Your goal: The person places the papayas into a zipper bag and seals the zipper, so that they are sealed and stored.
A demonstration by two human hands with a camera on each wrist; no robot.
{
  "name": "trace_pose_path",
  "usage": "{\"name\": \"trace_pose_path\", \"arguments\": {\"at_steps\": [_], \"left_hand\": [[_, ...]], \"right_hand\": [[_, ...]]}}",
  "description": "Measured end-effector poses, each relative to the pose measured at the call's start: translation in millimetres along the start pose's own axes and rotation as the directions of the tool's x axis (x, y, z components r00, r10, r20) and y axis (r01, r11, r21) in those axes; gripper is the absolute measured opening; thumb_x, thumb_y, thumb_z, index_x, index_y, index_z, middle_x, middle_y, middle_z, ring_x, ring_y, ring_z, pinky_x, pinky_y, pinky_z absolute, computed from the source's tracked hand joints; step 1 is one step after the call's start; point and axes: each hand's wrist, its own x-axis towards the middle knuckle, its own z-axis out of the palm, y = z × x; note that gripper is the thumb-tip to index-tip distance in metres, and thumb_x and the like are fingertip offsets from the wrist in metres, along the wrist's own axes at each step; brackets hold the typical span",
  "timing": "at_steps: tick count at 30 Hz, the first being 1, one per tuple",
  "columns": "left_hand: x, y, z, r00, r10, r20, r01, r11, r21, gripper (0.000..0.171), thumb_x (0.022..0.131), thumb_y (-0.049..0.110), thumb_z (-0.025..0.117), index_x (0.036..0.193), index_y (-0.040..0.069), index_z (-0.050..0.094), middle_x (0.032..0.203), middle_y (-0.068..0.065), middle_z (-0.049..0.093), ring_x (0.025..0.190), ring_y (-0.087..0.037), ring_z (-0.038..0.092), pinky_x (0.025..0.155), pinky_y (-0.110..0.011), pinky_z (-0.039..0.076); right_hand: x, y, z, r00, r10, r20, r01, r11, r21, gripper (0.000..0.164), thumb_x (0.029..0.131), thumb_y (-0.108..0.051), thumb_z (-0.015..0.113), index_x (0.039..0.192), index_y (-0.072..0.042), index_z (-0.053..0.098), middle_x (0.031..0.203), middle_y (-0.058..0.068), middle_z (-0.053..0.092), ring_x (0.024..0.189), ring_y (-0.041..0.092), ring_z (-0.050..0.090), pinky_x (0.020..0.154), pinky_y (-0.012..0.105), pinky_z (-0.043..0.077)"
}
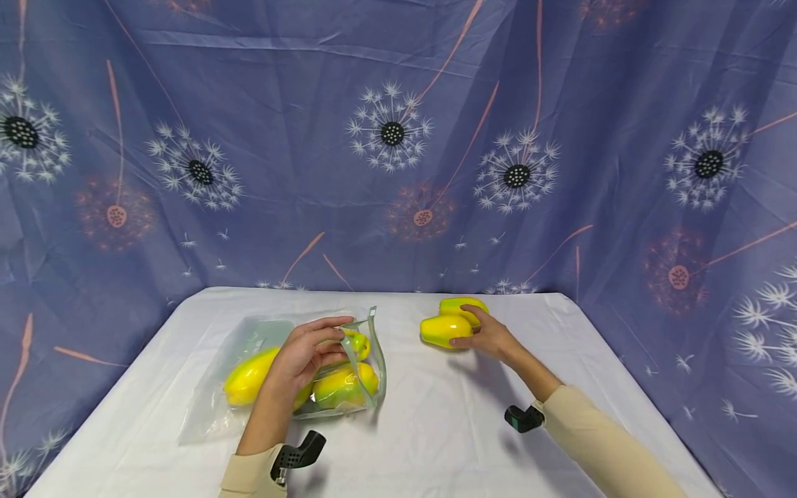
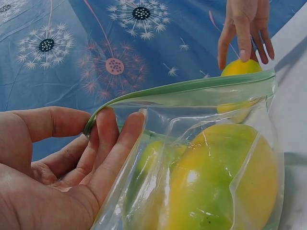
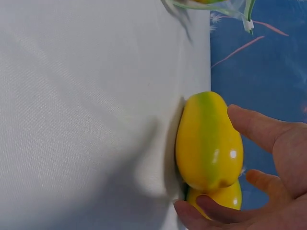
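My left hand [image 1: 305, 351] pinches the green zip edge of a clear zip bag [image 2: 211, 88] between thumb and fingers, keeping its mouth raised. Inside the bag lie several yellow-green papayas; one papaya [image 2: 223, 177] shows large through the film in the left wrist view. On the right, two more papayas rest touching each other: a nearer papaya [image 1: 445, 331] and a farther papaya [image 1: 461, 305], partly covered. My right hand [image 1: 492, 337] reaches around the nearer one with thumb and fingers spread on opposite sides. Whether the fingertips touch it is hard to tell.
A white cloth covers the table [image 1: 429, 429]. Behind it hangs a blue curtain [image 1: 324, 173] with a dandelion print, close to the table's back edge. Black wrist cameras [image 1: 299, 456] sit on both forearms.
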Motion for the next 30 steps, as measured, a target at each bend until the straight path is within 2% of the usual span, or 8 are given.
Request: {"name": "trace_pose_path", "arguments": {"at_steps": [6,9,15,23,30], "left_hand": [[0.8,0.5,-0.6,1.000,-0.001,0.025,0.001,1.000,0.004,0.043,0.098,0.000,0.058,0.140,-0.007,0.055,0.107,-0.007,0.062,0.074,-0.017,0.067,0.078,-0.031,0.062],[1.3,0.4,-1.2,1.000,0.003,0.031,-0.003,1.000,0.002,0.043,0.098,0.000,0.058,0.140,-0.008,0.055,0.097,-0.004,0.063,0.074,-0.017,0.067,0.078,-0.031,0.062],[2.5,-1.2,-3.5,0.997,0.023,0.067,-0.023,1.000,-0.001,0.047,0.097,-0.002,0.060,0.142,-0.009,0.052,0.084,0.000,0.067,0.075,-0.018,0.071,0.080,-0.033,0.063],[4.5,-4.2,-5.6,0.992,0.048,0.114,-0.050,0.999,0.020,0.050,0.096,-0.004,0.060,0.145,-0.010,0.048,0.086,0.000,0.067,0.081,-0.019,0.073,0.085,-0.037,0.062],[3.6,-2.8,-4.5,0.992,0.033,0.119,-0.035,0.999,0.013,0.053,0.093,-0.007,0.064,0.144,-0.010,0.049,0.090,-0.001,0.062,0.081,-0.015,0.071,0.085,-0.037,0.062]], "right_hand": [[5.1,6.9,5.7,1.000,-0.003,-0.026,0.004,0.999,0.038,0.091,0.083,-0.029,0.083,0.157,-0.010,0.034,0.151,0.030,0.044,0.132,0.047,0.049,0.109,0.060,0.042],[7.1,9.5,9.5,0.999,-0.002,-0.037,0.003,0.999,0.035,0.090,0.083,-0.029,0.083,0.157,-0.010,0.035,0.149,0.030,0.046,0.131,0.047,0.050,0.109,0.061,0.042],[8.1,11.2,15.3,0.999,0.017,-0.050,-0.015,0.999,0.034,0.083,0.084,-0.028,0.082,0.154,-0.011,0.041,0.147,0.027,0.049,0.129,0.045,0.051,0.106,0.058,0.045],[7.8,12.7,18.7,0.995,0.013,-0.102,-0.011,1.000,0.021,0.070,0.082,-0.022,0.083,0.141,-0.008,0.048,0.135,0.027,0.059,0.124,0.041,0.058,0.100,0.054,0.050],[7.7,12.4,23.2,0.989,-0.001,-0.150,0.000,1.000,-0.009,0.072,0.080,-0.023,0.085,0.141,-0.009,0.050,0.131,0.025,0.062,0.118,0.039,0.061,0.095,0.052,0.052]]}}
